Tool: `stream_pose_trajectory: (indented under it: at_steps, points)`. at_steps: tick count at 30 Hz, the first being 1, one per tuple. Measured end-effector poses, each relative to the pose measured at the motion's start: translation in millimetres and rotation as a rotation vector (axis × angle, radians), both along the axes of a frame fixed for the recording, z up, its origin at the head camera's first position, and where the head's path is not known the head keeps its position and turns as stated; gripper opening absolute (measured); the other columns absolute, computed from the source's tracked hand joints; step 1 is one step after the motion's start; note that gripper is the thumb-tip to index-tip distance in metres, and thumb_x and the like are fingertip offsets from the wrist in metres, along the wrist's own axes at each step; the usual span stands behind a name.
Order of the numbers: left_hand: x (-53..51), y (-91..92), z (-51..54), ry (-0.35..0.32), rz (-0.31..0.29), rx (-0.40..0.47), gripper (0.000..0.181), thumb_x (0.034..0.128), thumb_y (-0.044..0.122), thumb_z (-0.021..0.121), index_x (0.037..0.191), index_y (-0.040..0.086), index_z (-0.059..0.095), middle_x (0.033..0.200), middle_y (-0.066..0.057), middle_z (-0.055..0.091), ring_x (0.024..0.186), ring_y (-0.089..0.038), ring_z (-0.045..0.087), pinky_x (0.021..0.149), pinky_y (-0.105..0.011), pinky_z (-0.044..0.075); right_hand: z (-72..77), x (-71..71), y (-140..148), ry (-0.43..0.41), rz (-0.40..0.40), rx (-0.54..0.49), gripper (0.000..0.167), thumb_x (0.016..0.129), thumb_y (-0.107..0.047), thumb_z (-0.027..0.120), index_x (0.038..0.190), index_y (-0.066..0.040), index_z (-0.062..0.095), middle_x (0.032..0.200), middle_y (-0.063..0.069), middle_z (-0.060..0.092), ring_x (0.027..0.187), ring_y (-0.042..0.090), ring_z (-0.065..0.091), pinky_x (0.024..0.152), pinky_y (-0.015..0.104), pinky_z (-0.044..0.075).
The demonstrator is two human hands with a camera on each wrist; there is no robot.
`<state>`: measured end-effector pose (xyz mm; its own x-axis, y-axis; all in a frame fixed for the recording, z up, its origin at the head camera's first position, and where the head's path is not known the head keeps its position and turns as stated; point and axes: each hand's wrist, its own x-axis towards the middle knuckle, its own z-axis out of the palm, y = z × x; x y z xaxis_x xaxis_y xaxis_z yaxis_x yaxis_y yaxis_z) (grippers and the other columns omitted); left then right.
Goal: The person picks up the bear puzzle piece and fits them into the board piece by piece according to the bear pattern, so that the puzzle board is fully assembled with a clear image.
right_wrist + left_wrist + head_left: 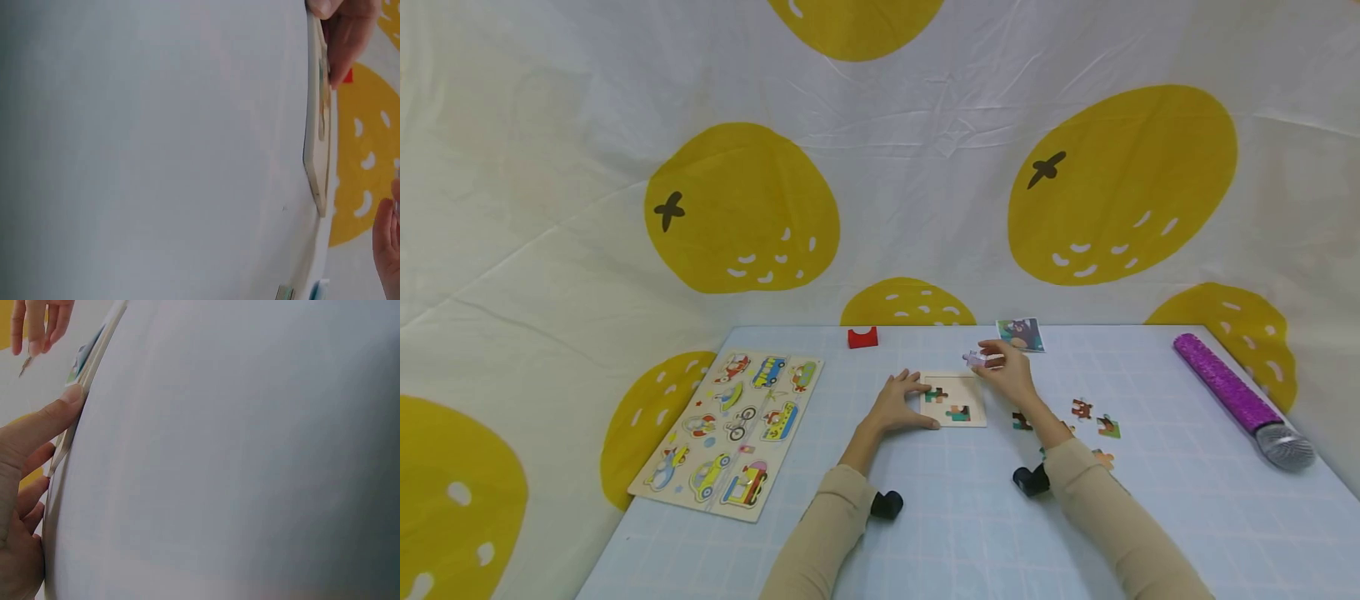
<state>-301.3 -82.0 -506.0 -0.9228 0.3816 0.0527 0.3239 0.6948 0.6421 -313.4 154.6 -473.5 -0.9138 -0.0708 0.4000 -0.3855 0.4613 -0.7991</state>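
A small wooden puzzle board (pixel 976 400) lies on the table, with a few picture pieces (pixel 958 412) set inside its frame. My left hand (pixel 895 404) holds the board at its left side, thumb along the near edge and fingers by the far left corner. In the left wrist view the thumb (pixel 59 412) presses the board's edge. Above the table, beyond the board's far right corner, my right hand (pixel 1009 375) pinches a jigsaw piece (pixel 973 358) with its pale side showing. In the right wrist view, the right hand (pixel 386 247) is only partly visible, apart from the board (pixel 317 169).
Loose jigsaw pieces (pixel 1082 408) lie to the right, some partly behind the right forearm. A bear picture card (pixel 1028 336) and a red block (pixel 862 337) lie at the back. A vehicle puzzle board (pixel 715 450) is on the left, a glittery purple microphone (pixel 1228 383) on the right.
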Motion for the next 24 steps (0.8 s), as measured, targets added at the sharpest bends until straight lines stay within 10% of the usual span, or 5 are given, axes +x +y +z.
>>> stream_pose_trajectory:
  at_steps: [9,17,24]
  points:
    - [-0.8,0.3,0.5,0.006,-0.002,-0.023,0.068,0.0664,0.043,0.083,0.124,0.012,0.063,0.144,-0.01,0.044,0.141,-0.027,0.024,0.115,-0.047,0.012,-1.1,-10.8,2,-0.31,0.207,0.027,0.042,0.08,0.012,0.059,0.122,0.008,0.057,0.123,0.026,0.056,0.097,0.037,0.058,0.076,0.032,0.052]
    - [-0.5,0.1,0.8,0.0,0.006,-0.021,0.068,0.0666,0.043,0.083,0.124,0.012,0.063,0.144,-0.011,0.044,0.141,-0.028,0.024,0.114,-0.048,0.013,-1.6,-20.0,-7,-0.308,0.233,0.339,0.042,0.073,0.015,0.055,0.113,0.006,0.064,0.114,0.024,0.061,0.08,0.027,0.054,0.062,0.03,0.045]
    - [-0.8,0.3,0.1,-0.001,0.008,-0.017,0.069,0.0656,0.043,0.083,0.124,0.012,0.063,0.144,-0.01,0.043,0.141,-0.028,0.024,0.115,-0.047,0.013,1.4,-18.3,-17,-0.198,0.284,0.516,0.042,0.073,0.018,0.049,0.112,0.01,0.064,0.11,0.029,0.055,0.103,0.04,0.053,0.09,0.048,0.047]
